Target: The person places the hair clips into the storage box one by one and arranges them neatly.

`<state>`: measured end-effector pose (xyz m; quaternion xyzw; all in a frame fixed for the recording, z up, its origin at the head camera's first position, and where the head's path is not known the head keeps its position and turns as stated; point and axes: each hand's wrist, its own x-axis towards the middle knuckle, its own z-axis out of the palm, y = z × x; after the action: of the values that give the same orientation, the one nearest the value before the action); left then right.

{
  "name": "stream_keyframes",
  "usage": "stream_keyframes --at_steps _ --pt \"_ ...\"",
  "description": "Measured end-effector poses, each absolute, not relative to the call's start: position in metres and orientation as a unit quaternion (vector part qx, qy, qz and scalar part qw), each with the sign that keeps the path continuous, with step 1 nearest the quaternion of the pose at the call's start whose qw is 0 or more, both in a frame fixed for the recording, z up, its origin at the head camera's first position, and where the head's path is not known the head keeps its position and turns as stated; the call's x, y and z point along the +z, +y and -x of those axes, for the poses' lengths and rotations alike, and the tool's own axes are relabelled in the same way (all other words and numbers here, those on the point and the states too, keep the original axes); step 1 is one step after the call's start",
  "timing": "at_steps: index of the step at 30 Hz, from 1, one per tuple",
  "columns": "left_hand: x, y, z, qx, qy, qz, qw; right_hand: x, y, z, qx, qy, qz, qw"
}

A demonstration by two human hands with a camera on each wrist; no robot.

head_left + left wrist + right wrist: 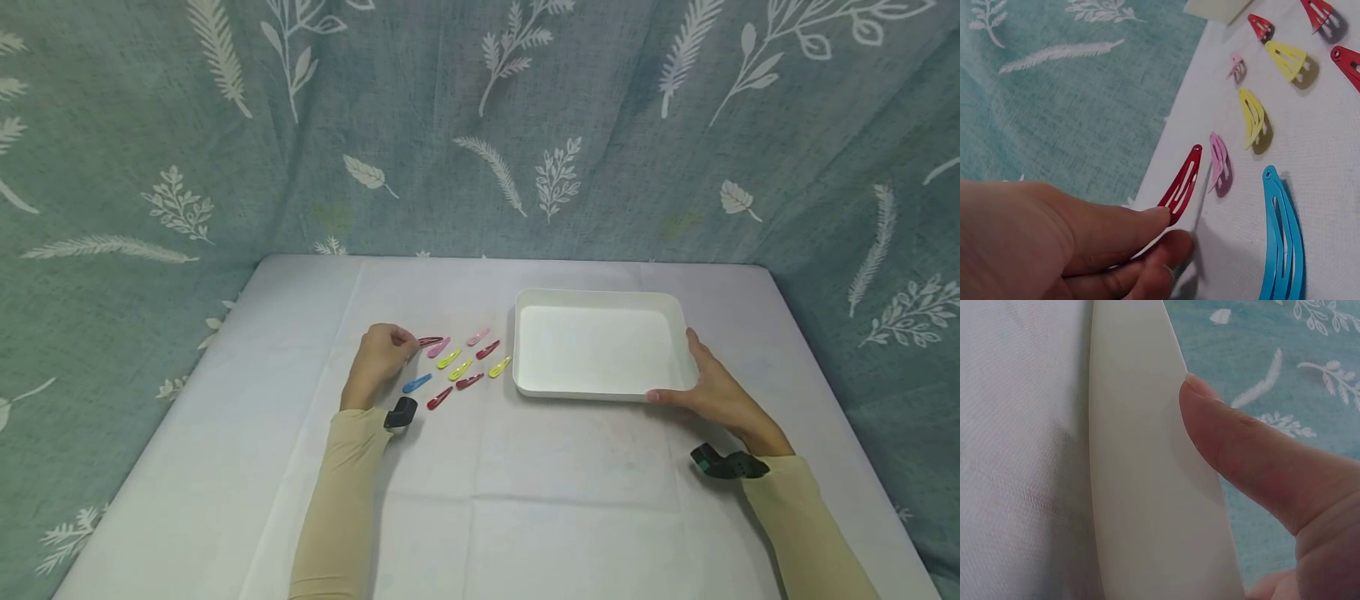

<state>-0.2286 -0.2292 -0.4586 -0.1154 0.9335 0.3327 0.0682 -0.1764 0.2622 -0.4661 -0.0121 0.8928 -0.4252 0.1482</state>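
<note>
My left hand [381,360] pinches a dark red snap hair clip [1190,164] between thumb and fingertips, at the far left of a loose group of clips. In the left wrist view the clip's pivot end points up and away from the fingers. Close to it lie a pink clip [438,347] and a blue clip [417,383]. On the right, my right hand [716,396] holds the near right corner of a white rectangular tray [600,395]. Its thumb [1235,434] lies against the near wall at the rim; the other fingers are along the right side, partly hidden.
Several more clips lie between the left hand and the tray: yellow ones [461,370], red ones [470,381] and another pink one [477,337]. A white cloth [570,533] covers the table. Leaf-patterned green-blue fabric [420,100] hangs behind and at both sides.
</note>
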Motion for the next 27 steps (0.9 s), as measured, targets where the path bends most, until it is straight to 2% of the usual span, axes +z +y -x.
stream_keyframes --at_steps 27 --pt "-0.4534 -0.234 0.2318 0.431 0.894 0.116 0.047 -0.4668 0.2616 0.1764 -0.426 0.892 0.013 0.15"
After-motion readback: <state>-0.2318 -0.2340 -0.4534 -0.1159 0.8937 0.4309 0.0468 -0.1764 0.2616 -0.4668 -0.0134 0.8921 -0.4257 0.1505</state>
